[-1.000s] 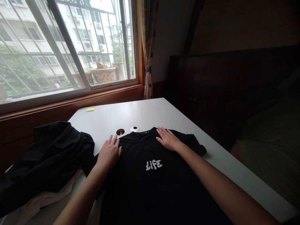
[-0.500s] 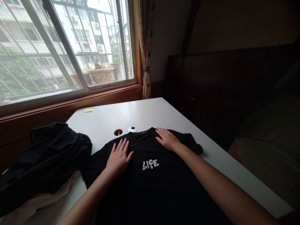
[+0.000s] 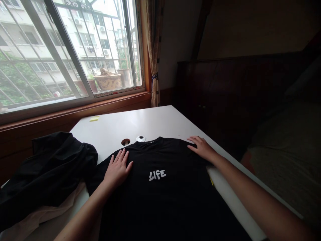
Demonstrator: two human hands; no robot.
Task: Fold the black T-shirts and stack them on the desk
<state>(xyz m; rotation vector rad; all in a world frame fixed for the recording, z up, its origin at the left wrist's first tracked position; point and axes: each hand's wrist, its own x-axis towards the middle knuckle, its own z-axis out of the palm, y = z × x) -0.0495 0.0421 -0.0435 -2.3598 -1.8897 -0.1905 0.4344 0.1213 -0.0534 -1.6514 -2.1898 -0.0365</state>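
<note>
A black T-shirt (image 3: 160, 201) lies spread on the white table (image 3: 150, 122), its collar toward the far side and white lettering across the chest. My left hand (image 3: 117, 169) rests flat on the shirt near its left shoulder, fingers spread. Over at the right shoulder and sleeve, my right hand (image 3: 202, 149) touches the cloth with its fingers stretched out. That hand and forearm cover part of the right sleeve. The shirt's lower end runs out of view at the bottom.
A heap of dark clothing (image 3: 50, 164) lies at the table's left, with pale pink cloth (image 3: 57, 212) beneath it. Beyond the collar are a round table hole (image 3: 125, 142) and a white ring (image 3: 140, 138). A yellow sticker (image 3: 94, 118) marks the far left. The window (image 3: 75, 50) stands behind.
My right hand has slid outward from beside the collar to the right shoulder and sleeve. My left hand has shifted slightly left, still flat on the shirt.
</note>
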